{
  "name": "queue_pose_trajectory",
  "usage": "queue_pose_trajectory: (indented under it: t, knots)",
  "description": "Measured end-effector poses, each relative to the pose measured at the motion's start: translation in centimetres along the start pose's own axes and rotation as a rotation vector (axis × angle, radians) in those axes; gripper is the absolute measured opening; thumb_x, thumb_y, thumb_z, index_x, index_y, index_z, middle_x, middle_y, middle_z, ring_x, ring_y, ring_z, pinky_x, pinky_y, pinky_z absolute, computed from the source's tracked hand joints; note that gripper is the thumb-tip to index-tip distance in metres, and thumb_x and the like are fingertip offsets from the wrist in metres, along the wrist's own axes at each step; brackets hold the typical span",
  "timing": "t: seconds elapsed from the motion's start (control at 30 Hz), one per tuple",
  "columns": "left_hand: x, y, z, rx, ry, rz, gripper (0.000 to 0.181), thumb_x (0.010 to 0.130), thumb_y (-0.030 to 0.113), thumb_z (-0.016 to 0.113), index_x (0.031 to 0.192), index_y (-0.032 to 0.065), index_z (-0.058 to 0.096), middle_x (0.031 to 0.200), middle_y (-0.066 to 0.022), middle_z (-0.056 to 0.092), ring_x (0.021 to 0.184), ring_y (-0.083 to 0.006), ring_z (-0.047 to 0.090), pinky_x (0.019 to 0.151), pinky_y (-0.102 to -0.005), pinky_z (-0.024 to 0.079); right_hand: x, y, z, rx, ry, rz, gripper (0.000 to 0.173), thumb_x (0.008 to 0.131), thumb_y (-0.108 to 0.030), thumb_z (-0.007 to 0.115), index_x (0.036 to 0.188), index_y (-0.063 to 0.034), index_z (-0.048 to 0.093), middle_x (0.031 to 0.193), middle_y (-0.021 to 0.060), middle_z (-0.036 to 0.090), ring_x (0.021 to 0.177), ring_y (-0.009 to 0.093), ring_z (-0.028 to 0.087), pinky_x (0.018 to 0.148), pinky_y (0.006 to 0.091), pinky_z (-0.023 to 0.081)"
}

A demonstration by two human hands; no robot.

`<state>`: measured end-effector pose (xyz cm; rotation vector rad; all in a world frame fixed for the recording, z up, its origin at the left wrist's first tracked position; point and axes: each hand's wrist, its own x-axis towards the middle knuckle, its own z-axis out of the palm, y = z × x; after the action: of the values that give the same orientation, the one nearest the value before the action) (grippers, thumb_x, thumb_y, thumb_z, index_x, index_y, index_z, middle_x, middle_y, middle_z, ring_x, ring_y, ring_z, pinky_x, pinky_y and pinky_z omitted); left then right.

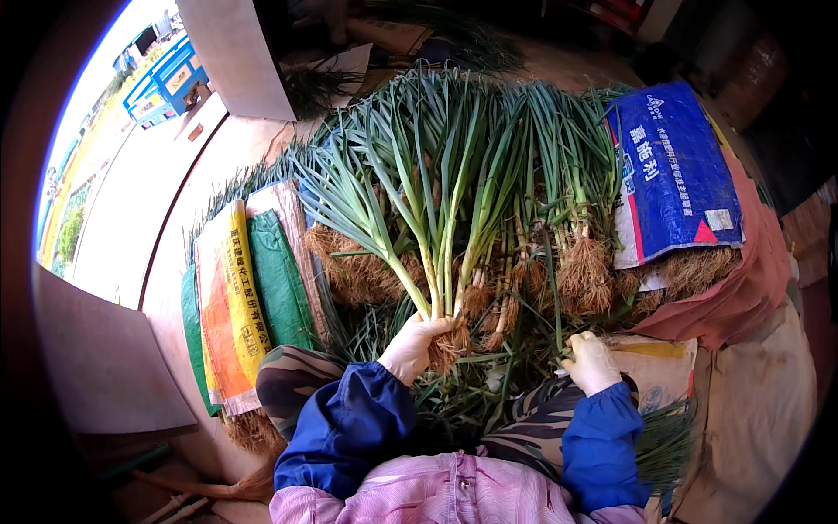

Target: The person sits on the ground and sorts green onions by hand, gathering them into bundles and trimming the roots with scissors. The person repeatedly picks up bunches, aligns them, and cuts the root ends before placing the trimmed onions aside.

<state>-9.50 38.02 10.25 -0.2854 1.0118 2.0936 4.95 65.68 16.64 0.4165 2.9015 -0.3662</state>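
My left hand, in a pale glove, is closed around the white lower stems of a few green onions. Their roots hang below my fingers and the leaves fan out away from me. My right hand, gloved too, has its fingers curled on a long green leaf at its lower end. A small white piece shows under those fingers; what it is I cannot tell. Between my knees lies a heap of loose leaf trimmings. Beyond both hands is a large pile of green onions, brown roots towards me.
Woven plastic sacks cover parts of the pile: a yellow and orange one and a green one at left, a blue one at right. Reddish cloth drapes the right side. A blue cart stands outside the doorway.
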Motion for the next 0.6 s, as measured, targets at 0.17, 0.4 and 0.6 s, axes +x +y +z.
queue_pose_trajectory:
  t: [0.17,0.4,0.6]
  knots:
    - [0.2,-0.4,0.1,0.130,0.003,0.048,0.036,0.082,-0.007,0.060,0.118,-0.0010,0.056,0.105,-0.0082,0.065,0.091,-0.0171,0.065,0.083,-0.0301,0.052,7.1,-10.1,1.9,0.942,0.052,0.082,0.059,0.084,-0.033,0.072,0.125,0.0040,0.051,0.101,0.0161,0.066,0.079,0.020,0.064,0.074,0.0301,0.050]
    - [-0.6,0.2,1.0,0.117,-0.017,0.117,0.034,0.082,-0.004,0.063,0.115,-0.0010,0.056,0.100,-0.0090,0.065,0.088,-0.0176,0.065,0.076,-0.0314,0.055,12.0,-12.0,6.2,1.693,-0.020,-0.046,0.050,0.089,-0.003,0.064,0.133,0.0015,0.042,0.103,0.0074,0.065,0.092,0.012,0.061,0.080,0.0231,0.049]
    - [-0.1,-1.3,0.6,0.088,-0.039,-0.029,0.036,0.079,-0.007,0.067,0.113,-0.0033,0.058,0.102,-0.0118,0.066,0.090,-0.0231,0.067,0.077,-0.0325,0.055,11.1,-10.5,8.1,1.756,0.064,0.126,0.032,0.091,-0.001,0.060,0.121,0.0007,0.050,0.101,0.0059,0.064,0.092,0.011,0.061,0.081,0.0250,0.051]
